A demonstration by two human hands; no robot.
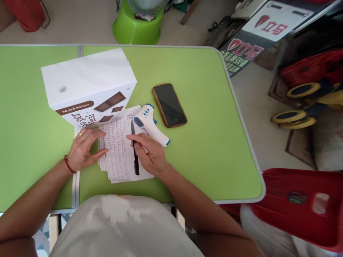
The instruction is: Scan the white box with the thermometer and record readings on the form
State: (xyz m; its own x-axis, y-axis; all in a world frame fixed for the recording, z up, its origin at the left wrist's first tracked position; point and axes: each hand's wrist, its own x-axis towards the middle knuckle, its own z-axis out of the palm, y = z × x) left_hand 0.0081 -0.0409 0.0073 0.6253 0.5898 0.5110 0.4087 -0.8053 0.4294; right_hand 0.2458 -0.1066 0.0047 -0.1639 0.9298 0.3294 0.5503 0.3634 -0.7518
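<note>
A stack of sheets covered in dense handwriting (116, 153) lies on the green table in front of me. At its left edge rests my left hand (84, 148), thumb and fingers apart and nothing between them. My right hand (150, 151) is over the right part of the sheets, its fingers closed around a black pen (136, 160), with the index finger crossing above it. Just beyond that hand, a white and blue infrared thermometer (151, 125) lies partly on the paper. A white NutriMotion box (91, 84) stands behind the sheets, close to my left fingertips.
A smartphone in a brown case (170, 105) lies right of the thermometer. The green table (209, 153) has a pale metal rim and a seam at left. Beyond it stand a green stool (134, 26), a printed board (249, 43) and, at right, a red plastic seat (302, 214).
</note>
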